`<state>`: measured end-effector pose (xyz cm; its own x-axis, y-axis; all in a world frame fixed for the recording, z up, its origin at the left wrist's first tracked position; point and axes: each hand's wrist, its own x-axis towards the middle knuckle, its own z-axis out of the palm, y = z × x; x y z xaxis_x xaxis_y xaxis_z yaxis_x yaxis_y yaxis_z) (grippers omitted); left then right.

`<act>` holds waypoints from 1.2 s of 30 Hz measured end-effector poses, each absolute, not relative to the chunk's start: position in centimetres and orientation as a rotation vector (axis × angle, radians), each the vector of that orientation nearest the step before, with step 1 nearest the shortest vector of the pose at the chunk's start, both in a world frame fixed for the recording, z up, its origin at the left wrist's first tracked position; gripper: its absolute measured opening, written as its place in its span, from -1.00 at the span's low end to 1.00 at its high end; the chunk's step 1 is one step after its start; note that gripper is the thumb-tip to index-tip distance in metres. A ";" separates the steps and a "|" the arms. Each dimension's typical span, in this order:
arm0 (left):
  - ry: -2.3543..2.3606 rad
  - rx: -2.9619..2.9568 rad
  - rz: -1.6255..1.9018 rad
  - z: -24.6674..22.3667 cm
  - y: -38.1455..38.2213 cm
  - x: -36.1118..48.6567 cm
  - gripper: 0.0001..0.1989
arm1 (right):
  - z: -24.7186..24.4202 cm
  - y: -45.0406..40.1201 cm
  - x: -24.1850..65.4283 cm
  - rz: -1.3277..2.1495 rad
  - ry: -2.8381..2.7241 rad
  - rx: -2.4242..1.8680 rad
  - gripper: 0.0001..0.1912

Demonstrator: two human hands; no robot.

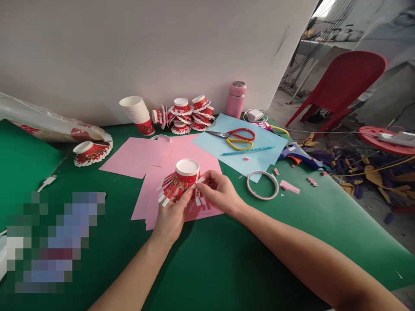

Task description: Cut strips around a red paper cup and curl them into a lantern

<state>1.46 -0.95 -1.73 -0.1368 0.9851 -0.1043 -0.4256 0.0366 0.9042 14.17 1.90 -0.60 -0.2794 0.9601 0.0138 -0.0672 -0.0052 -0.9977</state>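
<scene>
Upside down over the pink paper [145,198] is a red paper cup [187,172], its wall cut into strips that fan outward with white ends. My left hand [173,216] is closed on the cup's strips from the front left. On the right side, my right hand [218,190] pinches one strip between thumb and fingers, close to the left thumb. Part of the cup's lower side is hidden behind my fingers. Scissors [240,138] with red and yellow handles and a blue pencil [248,151] lie on the light blue paper [207,147] beyond my right hand.
Fringed red cups [181,108] are piled by the wall, beside stacked paper cups [134,112] and a pink thermos [236,101]. Another fringed cup [86,149] sits left. A tape roll [262,185], pink scraps [289,186] and a blue glue gun [301,155] lie right.
</scene>
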 end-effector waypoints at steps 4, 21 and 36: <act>1.021 0.789 1.463 -1.5 -0.9 1.6 -0.66 | -0.6 1.7 14.1 1.485 -1.392 -1.006 -0.78; 1.067 0.783 1.449 -1.5 -1.0 1.7 -0.64 | -0.9 1.5 13.5 1.559 -1.136 -0.947 -0.68; 1.049 0.723 1.467 -1.2 -1.1 1.7 -0.73 | -1.0 1.5 13.5 1.510 -1.152 -1.009 -0.64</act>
